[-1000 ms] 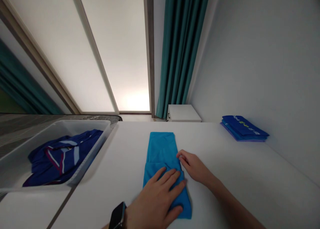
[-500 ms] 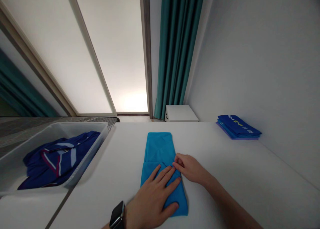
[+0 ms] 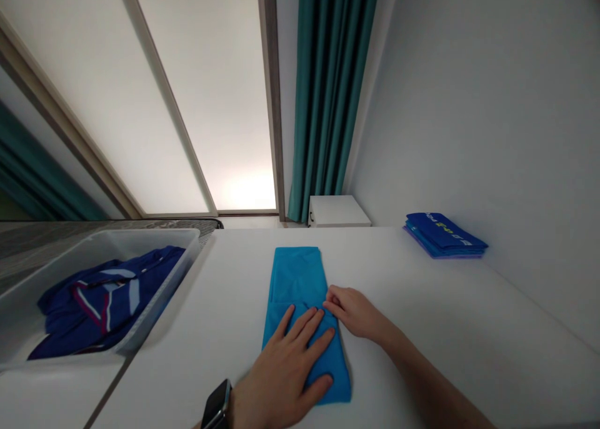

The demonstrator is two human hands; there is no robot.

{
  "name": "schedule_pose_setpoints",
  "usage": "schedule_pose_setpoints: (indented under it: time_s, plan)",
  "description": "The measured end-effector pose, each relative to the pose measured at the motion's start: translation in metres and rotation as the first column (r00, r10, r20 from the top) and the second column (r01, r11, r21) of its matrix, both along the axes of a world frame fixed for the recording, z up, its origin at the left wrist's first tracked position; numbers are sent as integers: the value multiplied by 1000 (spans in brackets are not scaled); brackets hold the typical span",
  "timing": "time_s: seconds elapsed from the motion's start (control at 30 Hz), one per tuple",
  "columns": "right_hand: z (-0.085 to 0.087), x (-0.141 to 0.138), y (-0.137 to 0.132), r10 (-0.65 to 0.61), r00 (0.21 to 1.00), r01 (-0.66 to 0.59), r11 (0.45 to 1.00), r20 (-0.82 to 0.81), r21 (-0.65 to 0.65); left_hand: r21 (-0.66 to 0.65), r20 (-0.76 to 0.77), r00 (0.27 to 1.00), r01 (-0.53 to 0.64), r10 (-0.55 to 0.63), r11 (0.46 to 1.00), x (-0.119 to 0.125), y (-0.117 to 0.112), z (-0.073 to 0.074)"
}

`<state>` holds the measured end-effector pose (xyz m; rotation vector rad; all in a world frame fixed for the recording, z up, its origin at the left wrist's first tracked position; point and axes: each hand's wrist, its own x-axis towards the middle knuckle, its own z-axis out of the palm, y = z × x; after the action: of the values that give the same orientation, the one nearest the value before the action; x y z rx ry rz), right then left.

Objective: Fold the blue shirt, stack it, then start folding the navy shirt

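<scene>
Hands hardly moved: the cloth (image 3: 295,279) is still pinned, its fold seemingly still being pressed.
Left hand (image 3: 285,373) lies flat, fingers spread, on the cloth's near half, as a second ago. Right hand (image 3: 354,313) curls at its right edge, grip unclear. Bin (image 3: 182,272) left of the cloth, stack (image 3: 443,235) far right.

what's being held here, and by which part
Nothing is lifted. The left hand presses flat on the near half of the folded turquoise cloth; the right hand sets fingers on its right edge, pinch unclear.
</scene>
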<state>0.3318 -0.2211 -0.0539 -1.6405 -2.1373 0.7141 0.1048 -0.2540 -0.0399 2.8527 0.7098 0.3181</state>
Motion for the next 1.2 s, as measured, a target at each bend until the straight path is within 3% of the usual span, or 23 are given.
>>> schedule_pose_setpoints:
  time_s: [0.2, 0.27, 0.33, 0.43, 0.5, 0.57, 0.83, 1.2]
  plan:
    - [3, -3, 0, -12, 1000, 12, 1000, 27, -12, -7, 27, 998, -54, 54, 999, -4, 6, 12]
    - [6, -4, -1, -15, 999, 16, 1000, 33, -20, -42, 78, 979, -186, 188, 982, -15, 23, 19]
    - [9, -5, -2, -20, 999, 21, 999, 38, -31, -98, 132, 920, -357, 368, 929, -29, 44, 24]
    - [14, -7, -3, -26, 999, 28, 998, 45, -51, -275, 153, 860, -436, 487, 857, -48, 71, 21]
    - [15, -8, -4, -27, 999, 30, 998, 46, -60, -437, 148, 857, -391, 494, 810, -54, 79, 15]
    - [14, -8, -4, -25, 999, 28, 998, 44, -58, -514, 150, 858, -357, 492, 780, -54, 80, 9]
    - [5, -6, -3, -18, 999, 19, 1000, 52, -19, -460, 124, 855, -401, 504, 792, -48, 73, 2]
    - [12, -8, -4, -28, 998, 30, 999, 47, -38, -469, 100, 847, -422, 522, 776, -51, 72, 2]
